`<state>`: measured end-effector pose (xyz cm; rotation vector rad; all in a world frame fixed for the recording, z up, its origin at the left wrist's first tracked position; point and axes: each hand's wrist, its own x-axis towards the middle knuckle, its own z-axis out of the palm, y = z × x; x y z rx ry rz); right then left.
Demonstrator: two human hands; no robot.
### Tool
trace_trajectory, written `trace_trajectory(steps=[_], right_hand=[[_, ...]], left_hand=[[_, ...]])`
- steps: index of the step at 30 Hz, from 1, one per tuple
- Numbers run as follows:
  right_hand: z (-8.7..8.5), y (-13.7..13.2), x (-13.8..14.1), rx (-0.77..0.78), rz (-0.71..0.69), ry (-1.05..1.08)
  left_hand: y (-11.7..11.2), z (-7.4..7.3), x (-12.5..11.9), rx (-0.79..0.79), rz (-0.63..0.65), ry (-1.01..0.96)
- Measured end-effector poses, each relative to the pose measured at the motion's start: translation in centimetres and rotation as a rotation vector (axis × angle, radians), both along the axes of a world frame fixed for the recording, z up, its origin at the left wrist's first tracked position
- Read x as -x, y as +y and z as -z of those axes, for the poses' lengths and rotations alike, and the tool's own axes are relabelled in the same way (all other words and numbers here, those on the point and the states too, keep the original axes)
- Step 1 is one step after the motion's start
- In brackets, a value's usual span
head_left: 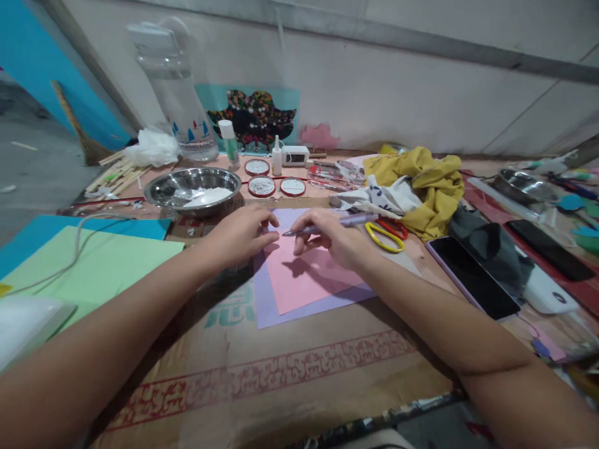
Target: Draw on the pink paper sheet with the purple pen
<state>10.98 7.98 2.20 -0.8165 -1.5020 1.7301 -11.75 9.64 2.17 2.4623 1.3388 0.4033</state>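
A pink paper sheet [304, 274] lies on a larger lilac sheet [266, 299] in the middle of the cardboard-covered table [281, 374]. My left hand [241, 234] rests flat on the papers' left edge, fingers stretched out, holding them down. My right hand [334, 240] is closed on a lilac pen [327, 224], whose tip points left and hovers at the top of the pink sheet, close to my left fingertips.
Yellow scissors [386, 240] and red scissors lie right of my hand, by a yellow cloth [430, 181]. Two phones [472, 274] lie at the right. A steel bowl [191, 187], three small red-rimmed lids, a glue bottle and a large clear bottle stand behind. Green and blue sheets [93, 262] lie left.
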Motion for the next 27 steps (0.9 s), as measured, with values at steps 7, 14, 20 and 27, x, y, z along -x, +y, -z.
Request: trace_trajectory(steps=[7,14,20,27], right_hand=[[2.0,-1.4,1.9,0.280,-0.034,0.166],[2.2,-0.8,1.6,-0.067,0.159,-0.085],[1.7,-0.8,3.1,-0.088,0.288,-0.305],[2.2,-1.0,3.2,-0.112,0.325,-0.376]], left_hand=[[0.7,1.6,0.2,0.074,-0.028,0.031],[1.2,2.0,0.7,0.102,-0.031,0.038],[1.1,2.2,0.6,0.102,-0.040,0.036],[1.0,1.8,0.7,0.108,-0.026,0.034]])
